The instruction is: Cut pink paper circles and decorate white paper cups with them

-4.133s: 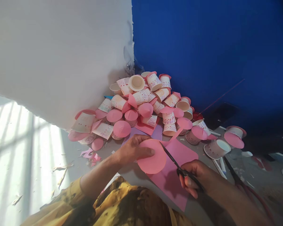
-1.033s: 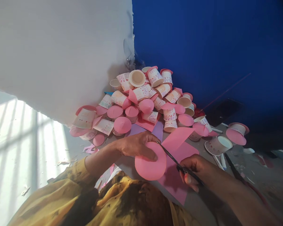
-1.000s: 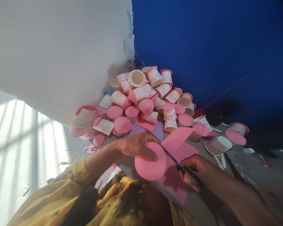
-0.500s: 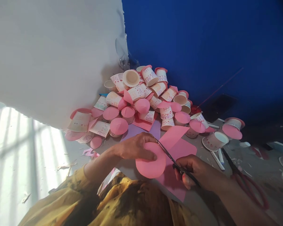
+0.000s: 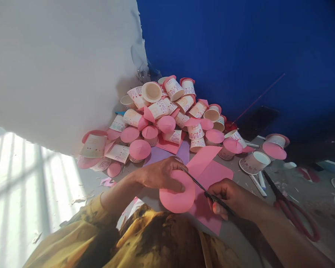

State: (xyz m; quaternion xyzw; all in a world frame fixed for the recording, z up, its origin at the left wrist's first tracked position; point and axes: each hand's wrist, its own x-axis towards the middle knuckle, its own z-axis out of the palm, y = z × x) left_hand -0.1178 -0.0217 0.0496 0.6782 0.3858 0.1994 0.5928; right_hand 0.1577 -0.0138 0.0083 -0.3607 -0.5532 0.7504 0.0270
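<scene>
My left hand (image 5: 162,175) pinches a piece of pink paper (image 5: 177,199), thumb on top and fingers behind. Its lower edge is cut to a round curve, and a long strip (image 5: 205,160) juts off its upper right side. In my right hand (image 5: 226,197) is a pair of scissors (image 5: 197,182), the blades pointing up and left along the paper's upper edge, their tips close to my left fingers. Beneath them lies more pink paper (image 5: 214,178), with a purple sheet (image 5: 156,154) farther back.
Paper cups (image 5: 173,89) with drawn patterns and pink paper cones are heaped against the white wall (image 5: 58,74) and blue wall (image 5: 240,48). Red-handled scissors (image 5: 298,216) and white markers (image 5: 258,185) lie at the right. Paper scraps (image 5: 107,181) are scattered at the left.
The scissor blades look closer together now, and the right hand has shifted slightly. The left hand keeps its hold on the paper. The whole view has moved a little.
</scene>
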